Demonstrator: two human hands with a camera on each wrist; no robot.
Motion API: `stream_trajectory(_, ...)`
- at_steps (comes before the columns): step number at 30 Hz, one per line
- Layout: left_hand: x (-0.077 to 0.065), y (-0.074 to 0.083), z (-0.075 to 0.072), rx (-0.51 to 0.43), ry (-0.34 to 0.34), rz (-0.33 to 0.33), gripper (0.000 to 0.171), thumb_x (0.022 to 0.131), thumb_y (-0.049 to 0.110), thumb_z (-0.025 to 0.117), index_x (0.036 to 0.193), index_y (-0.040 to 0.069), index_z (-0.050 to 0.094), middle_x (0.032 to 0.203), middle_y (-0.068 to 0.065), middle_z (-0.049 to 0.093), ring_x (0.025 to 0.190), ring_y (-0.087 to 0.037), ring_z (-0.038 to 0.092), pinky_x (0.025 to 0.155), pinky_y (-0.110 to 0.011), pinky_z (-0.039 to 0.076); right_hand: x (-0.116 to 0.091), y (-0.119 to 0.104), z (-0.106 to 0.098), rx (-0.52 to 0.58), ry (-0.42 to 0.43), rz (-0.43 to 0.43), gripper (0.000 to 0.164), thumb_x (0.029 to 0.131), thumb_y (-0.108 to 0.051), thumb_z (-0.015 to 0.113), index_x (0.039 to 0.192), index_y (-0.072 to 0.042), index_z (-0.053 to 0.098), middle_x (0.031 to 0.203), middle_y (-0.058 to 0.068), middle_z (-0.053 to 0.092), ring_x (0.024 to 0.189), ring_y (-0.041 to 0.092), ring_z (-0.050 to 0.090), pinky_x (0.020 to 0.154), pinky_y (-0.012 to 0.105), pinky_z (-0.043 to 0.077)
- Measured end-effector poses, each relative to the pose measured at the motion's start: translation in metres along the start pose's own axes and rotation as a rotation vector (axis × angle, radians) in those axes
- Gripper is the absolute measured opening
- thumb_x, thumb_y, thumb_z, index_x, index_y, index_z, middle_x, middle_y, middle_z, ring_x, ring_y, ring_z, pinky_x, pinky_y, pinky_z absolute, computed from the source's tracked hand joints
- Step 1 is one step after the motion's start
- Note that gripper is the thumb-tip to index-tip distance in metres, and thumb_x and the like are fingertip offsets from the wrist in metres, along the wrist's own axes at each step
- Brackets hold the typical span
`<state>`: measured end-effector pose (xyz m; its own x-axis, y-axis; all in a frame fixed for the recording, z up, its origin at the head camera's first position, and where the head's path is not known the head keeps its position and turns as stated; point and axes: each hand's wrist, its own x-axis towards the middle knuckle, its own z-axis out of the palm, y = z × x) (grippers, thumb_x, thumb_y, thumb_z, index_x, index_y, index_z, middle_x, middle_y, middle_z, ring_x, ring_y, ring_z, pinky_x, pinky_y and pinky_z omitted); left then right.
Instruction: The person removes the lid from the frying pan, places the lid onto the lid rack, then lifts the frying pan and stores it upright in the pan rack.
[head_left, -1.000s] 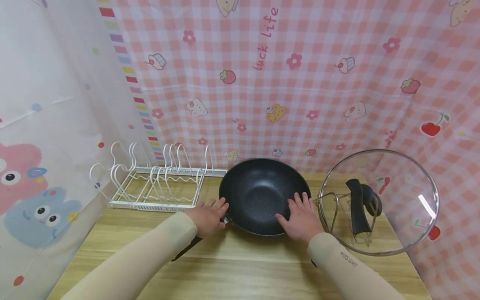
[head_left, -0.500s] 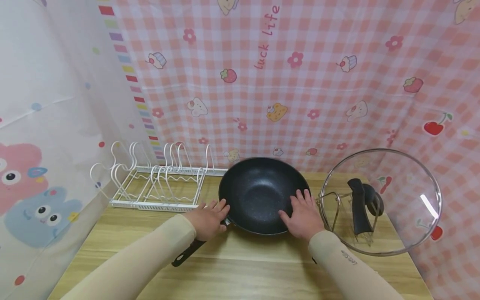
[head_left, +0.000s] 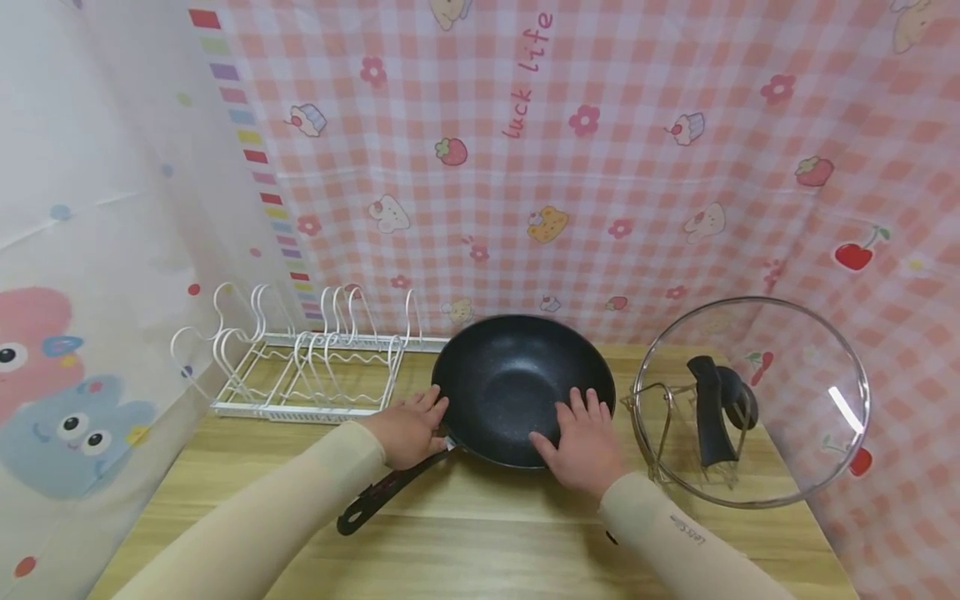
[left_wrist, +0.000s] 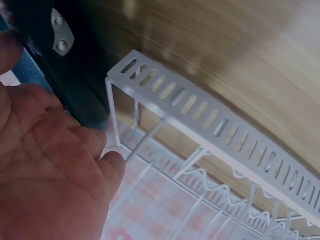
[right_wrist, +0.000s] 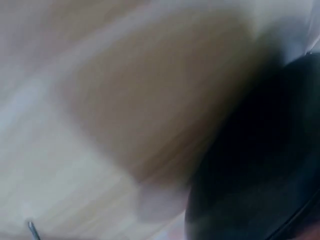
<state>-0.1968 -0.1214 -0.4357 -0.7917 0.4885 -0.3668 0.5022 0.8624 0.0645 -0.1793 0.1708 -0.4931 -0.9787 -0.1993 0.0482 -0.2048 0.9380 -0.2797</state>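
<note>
A black wok [head_left: 517, 375] sits on the wooden table, its long handle [head_left: 382, 493] angled toward the near left. My left hand [head_left: 405, 429] is beside the wok's left rim, near where the handle joins, fingers mostly straight. In the left wrist view its fingers lie near the wok's dark outer side; contact is hard to tell. Over the near right rim reaches my right hand [head_left: 588, 446], its fingers straight and spread. The right wrist view is blurred, with the wok's dark side [right_wrist: 250, 165] at the right.
A white wire rack [head_left: 322, 412] stands left of the wok, close to the left hand. At the right, a large glass lid [head_left: 795, 367] with a black handle leans upright in a wire stand [head_left: 663, 433]. Patterned cloth [head_left: 480, 192] hangs behind the table.
My left hand has shifted slightly left and away from me, uncovering more of the handle. The right hand has moved a little left and toward me. The wok looks unmoved.
</note>
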Motion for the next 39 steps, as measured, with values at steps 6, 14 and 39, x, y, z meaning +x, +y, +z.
stream_trajectory(6,0.001,-0.003,0.002,0.002,0.028,0.017,0.071,0.095,0.051,0.038,0.146,0.004,0.022,0.155,-0.016,0.011,0.14,-0.037,0.017,0.112,-0.054,0.018,-0.004,-0.007,0.008,-0.02,0.002,0.001,0.088,0.082,-0.076,0.033,0.136,-0.008,0.045,0.151,0.019,0.023,0.142,0.039,0.007,0.114,0.054,0.005)
stream_trajectory(14,-0.001,-0.002,0.005,-0.012,0.012,0.006,0.073,0.094,0.055,0.035,0.148,0.007,0.02,0.156,-0.014,0.009,0.141,-0.037,0.016,0.113,-0.054,0.015,0.0,-0.002,0.009,-0.022,0.009,-0.016,0.088,0.082,-0.076,0.031,0.135,-0.008,0.045,0.151,0.018,0.024,0.142,0.038,0.007,0.114,0.053,0.004)
stream_trajectory(39,-0.004,0.003,0.012,-0.033,-0.006,-0.004,0.075,0.092,0.06,0.033,0.149,0.012,0.017,0.156,-0.012,0.006,0.141,-0.035,0.015,0.113,-0.051,0.019,0.012,0.018,0.014,-0.004,0.02,-0.019,0.078,0.085,-0.068,0.039,0.135,-0.009,0.045,0.151,0.016,0.025,0.143,0.035,0.007,0.115,0.05,0.002)
